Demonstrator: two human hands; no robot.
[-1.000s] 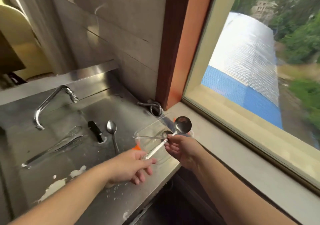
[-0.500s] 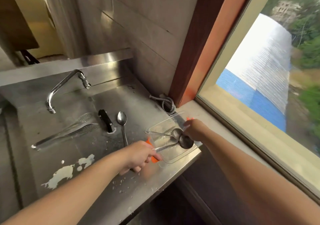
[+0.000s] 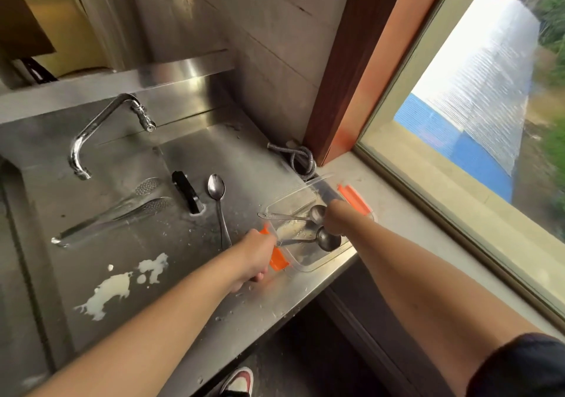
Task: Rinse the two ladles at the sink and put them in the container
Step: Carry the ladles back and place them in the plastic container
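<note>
Seen from the head camera: a person's two bare arms reach to a steel table beside a window.
Container: clear plastic container (image 3: 318, 262) with orange clips sits at the table's right edge, just beside the window sill (image 3: 406, 213).
Ladles: first ladle (image 3: 305, 215) and second ladle (image 3: 325, 240) both lie inside the container, handles pointing left.
Left hand: left hand (image 3: 255, 257) grips the container's near orange clip (image 3: 278, 259), fingers curled shut on it.
Right hand: right hand (image 3: 337, 216) is at the ladle bowls; whether its fingers grip cannot be told.
Elsewhere: spoon (image 3: 217, 197), tongs (image 3: 116, 210), faucet (image 3: 101, 127), white spill (image 3: 116, 289).
</note>
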